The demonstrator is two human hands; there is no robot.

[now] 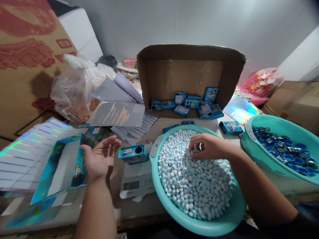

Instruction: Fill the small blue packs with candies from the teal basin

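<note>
My right hand (208, 146) reaches into a turquoise tub (155, 172) filled with small white and pale blue candies (194, 186). Its fingers are curled in a pinch, the tips down among the candies; what lies between them is mostly hidden. My left hand (99, 159) is open and bare, palm up with fingers spread. It hovers between a small blue candy box (133, 154) and a larger open blue display carton (58, 169). The small box, with a round dark hole in its face, rests on a white digital kitchen scale (136, 186), whose digits I cannot read.
Behind the tub, a cardboard box (184, 78) on its side holds several small blue boxes. At right stands a second turquoise tub (281, 166) of round blue-rimmed tins, near one blue box (231, 127). Shiny sheets (27, 149) and a plastic bag (79, 86) lie left.
</note>
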